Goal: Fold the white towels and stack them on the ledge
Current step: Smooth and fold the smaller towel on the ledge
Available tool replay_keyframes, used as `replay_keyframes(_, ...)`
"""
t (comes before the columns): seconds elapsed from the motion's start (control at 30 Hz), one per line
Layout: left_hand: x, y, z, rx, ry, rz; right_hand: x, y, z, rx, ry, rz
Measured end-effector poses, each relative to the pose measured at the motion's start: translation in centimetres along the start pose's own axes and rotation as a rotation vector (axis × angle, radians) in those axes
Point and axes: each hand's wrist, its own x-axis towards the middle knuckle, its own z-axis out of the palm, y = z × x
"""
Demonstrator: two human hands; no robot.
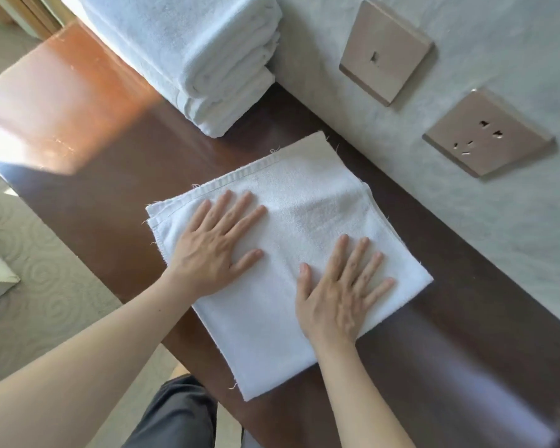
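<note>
Towel: folded towel [304, 221] at frame centre on the ledge [94, 176].
Hands: left hand [214, 247] and right hand [340, 295] pressed flat on it, fingers spread wide.
Stack: folded towel stack [191, 50], top centre.

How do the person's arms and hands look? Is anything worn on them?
Both forearms are bare as far as the picture shows; no sleeve is visible. The left hand and the right hand have no glove, ring, watch or bracelet in view. The fingernails are short and unpainted.
</note>
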Motion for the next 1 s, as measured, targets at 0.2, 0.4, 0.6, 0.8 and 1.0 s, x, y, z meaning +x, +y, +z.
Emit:
replay_keyframes(0.2, 3.2, -0.2, -1.9, -0.012, 0.0, -0.045, 0.2, 0.1, 0.6, 0.009, 0.083, 0.013)
replay_keyframes(0.4, 10.1, 5.9, -2.1, 0.033, -0.021, 0.575, 0.2, 0.4, 1.0, -0.036, 0.124, 0.038)
replay_keyframes(0.6, 16.7, 1.8, -3.0, 0.133, -0.08, 0.615, 0.3, 0.3, 1.0, -0.026, 0.143, 0.052)
replay_keyframes(0.8, 17.9, 1.0, -4.3, 0.131, -0.087, 0.558, 0.4, 0.3, 0.9, -0.023, 0.149, 0.066)
replay_keyframes(1.0, 11.8, 5.3, -2.5, -0.009, 0.039, 0.74, 0.4, 0.2, 1.1, -0.023, 0.156, 0.069)
